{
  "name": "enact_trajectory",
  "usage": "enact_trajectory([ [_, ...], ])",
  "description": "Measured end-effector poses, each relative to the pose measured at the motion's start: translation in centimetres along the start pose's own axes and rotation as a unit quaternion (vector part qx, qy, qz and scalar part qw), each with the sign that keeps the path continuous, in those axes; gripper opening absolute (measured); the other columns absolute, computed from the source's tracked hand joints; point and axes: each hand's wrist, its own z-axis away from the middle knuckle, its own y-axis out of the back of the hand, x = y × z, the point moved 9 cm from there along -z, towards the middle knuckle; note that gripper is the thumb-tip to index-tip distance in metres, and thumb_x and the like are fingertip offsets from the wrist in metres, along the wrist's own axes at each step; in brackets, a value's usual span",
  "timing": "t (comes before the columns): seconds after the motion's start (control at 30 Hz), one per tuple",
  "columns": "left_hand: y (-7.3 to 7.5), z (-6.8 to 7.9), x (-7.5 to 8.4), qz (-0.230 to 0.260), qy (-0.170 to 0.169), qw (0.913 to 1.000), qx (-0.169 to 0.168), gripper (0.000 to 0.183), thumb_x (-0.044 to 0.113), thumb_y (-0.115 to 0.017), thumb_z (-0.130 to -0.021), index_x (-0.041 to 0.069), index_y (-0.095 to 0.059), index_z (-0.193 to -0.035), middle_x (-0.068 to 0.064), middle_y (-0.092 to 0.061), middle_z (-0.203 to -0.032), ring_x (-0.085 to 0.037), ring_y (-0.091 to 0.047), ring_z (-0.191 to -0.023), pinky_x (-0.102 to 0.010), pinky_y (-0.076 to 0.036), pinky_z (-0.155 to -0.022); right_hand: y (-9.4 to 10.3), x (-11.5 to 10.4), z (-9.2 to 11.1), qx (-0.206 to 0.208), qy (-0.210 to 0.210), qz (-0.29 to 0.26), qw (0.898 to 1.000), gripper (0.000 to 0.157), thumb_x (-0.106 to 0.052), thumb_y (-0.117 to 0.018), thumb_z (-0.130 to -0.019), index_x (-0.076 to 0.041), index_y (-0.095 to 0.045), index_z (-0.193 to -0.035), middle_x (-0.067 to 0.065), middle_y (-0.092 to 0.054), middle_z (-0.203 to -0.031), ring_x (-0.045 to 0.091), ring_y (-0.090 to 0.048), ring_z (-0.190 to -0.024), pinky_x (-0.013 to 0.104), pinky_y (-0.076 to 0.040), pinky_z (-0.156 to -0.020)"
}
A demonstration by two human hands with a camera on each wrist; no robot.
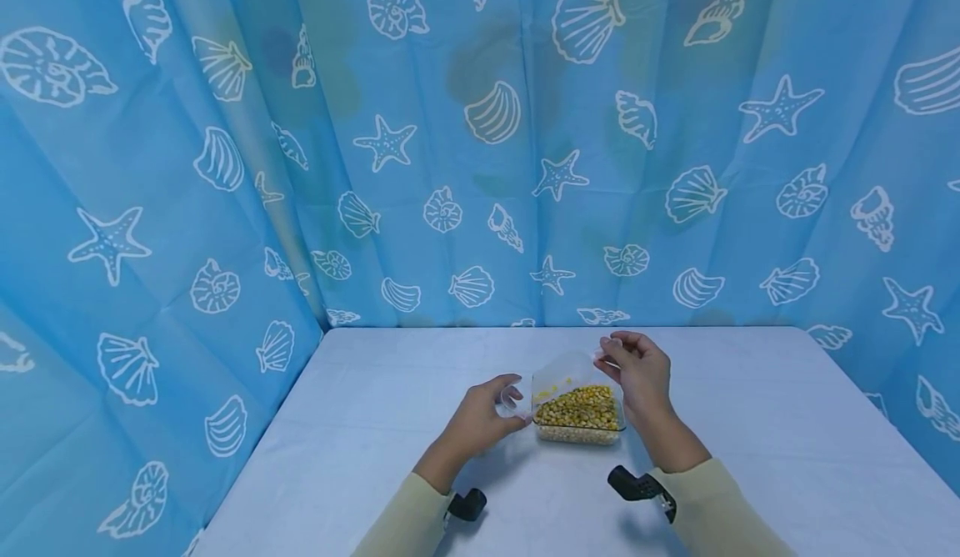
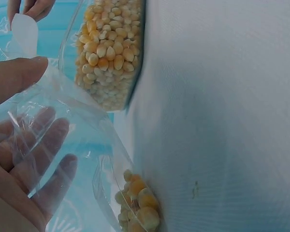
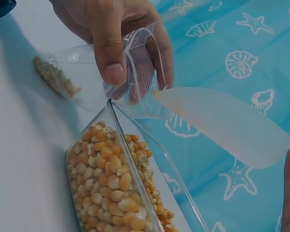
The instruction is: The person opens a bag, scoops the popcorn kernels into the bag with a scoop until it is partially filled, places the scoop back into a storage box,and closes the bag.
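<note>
A clear glass container (image 3: 116,121) full of dried corn kernels (image 1: 581,407) stands on the table between the hands. My left hand (image 1: 476,411), left of it, holds a clear zip bag (image 3: 79,60) by its mouth, thumb on one side and fingers on the other. Some kernels (image 2: 137,208) lie in the bottom of the bag. My right hand (image 1: 641,369) pinches the end of a translucent white scoop (image 3: 232,123) above the container's far right side. The scoop slants over the container, its tip at the bag's opened mouth, with a little yellow showing there.
The white-covered table (image 1: 360,457) spreads around the container on all sides. A blue curtain (image 1: 450,248) with white shells and starfish hangs behind the table and along its left side. Black wrist mounts (image 1: 633,484) stick out from both sleeves.
</note>
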Motion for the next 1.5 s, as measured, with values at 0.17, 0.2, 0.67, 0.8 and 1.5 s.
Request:
enact_trajectory([
  [0.17,0.0,0.0,0.1,-0.002,-0.007,1.0,0.002,0.065,0.032,-0.08,-0.081,0.014,-0.053,-0.138,0.008,-0.067,-0.106,-0.013,-0.058,-0.099,-0.039,-0.05,-0.083,-0.2,-0.5,-0.1,0.0,0.006,0.004,1.0,0.024,-0.013,-0.069,-0.091,-0.002,-0.058,-0.11,0.01,-0.054,-0.097,0.016,-0.064,-0.08,0.032,-0.056,-0.075],
  [0.2,0.0,0.0,0.1,-0.002,-0.008,1.0,0.002,0.065,0.032,-0.079,-0.081,0.013,-0.053,-0.138,0.008,-0.067,-0.106,-0.014,-0.058,-0.099,-0.039,-0.05,-0.083,-0.3,-0.5,-0.1,-0.001,0.007,0.007,1.0,0.025,-0.013,-0.069,-0.091,-0.002,-0.058,-0.11,0.011,-0.054,-0.097,0.017,-0.064,-0.08,0.032,-0.056,-0.075],
  [0.67,0.1,0.1,0.2,0.002,0.006,1.0,0.002,0.064,0.029,-0.079,-0.082,0.014,-0.053,-0.138,0.007,-0.067,-0.108,-0.015,-0.058,-0.101,-0.04,-0.05,-0.084,1.1,-1.2,-0.7,0.017,0.012,-0.006,1.0,0.03,-0.012,-0.069,-0.091,0.004,-0.056,-0.113,0.009,-0.055,-0.094,0.014,-0.065,-0.077,0.031,-0.057,-0.073],
  [0.8,0.3,0.1,0.2,0.0,0.01,0.9999,0.002,0.065,0.028,-0.079,-0.081,0.016,-0.052,-0.138,0.009,-0.066,-0.108,-0.015,-0.058,-0.102,-0.042,-0.049,-0.087,2.5,-1.1,-1.2,0.033,0.006,-0.01,0.999,0.028,-0.013,-0.07,-0.09,0.001,-0.058,-0.112,0.009,-0.055,-0.094,0.015,-0.065,-0.077,0.03,-0.057,-0.072],
  [1.5,0.2,0.0,-0.5,0.006,0.018,0.9998,0.007,0.065,0.03,-0.08,-0.08,0.019,-0.052,-0.138,0.007,-0.066,-0.109,-0.016,-0.057,-0.103,-0.045,-0.048,-0.09,6.2,1.0,-2.3,0.084,0.043,0.1,0.991,0.022,-0.015,-0.066,-0.094,-0.004,-0.058,-0.112,0.01,-0.054,-0.1,0.015,-0.063,-0.083,0.024,-0.056,-0.07],
])
